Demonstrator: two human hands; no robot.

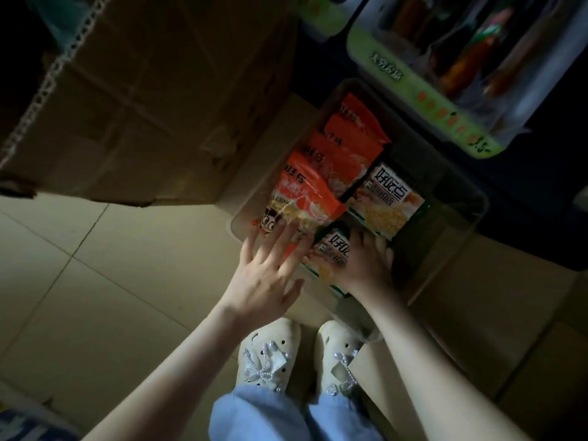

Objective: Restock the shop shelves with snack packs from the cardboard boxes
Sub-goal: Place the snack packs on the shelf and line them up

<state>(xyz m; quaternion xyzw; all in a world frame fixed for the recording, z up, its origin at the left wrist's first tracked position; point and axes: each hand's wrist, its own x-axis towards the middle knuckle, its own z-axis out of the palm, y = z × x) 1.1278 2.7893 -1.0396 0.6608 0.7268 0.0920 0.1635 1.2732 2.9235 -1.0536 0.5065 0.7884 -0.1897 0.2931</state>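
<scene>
I look down at a clear plastic bin with rounded corners, sitting on the floor of smooth pale tiles. My left hand lies flat with its fingers spread apart, pressing on the front orange snack pack, which is shiny and crinkly. More orange packs stand in a row behind it, filling the bin's left side. My right hand is curled around a green snack pack at the bin's near edge. Another green pack lies in the right side, with dark open room behind it. A big brown cardboard box leans close on the bin's left. My cream shoes stand just before the bin.
</scene>
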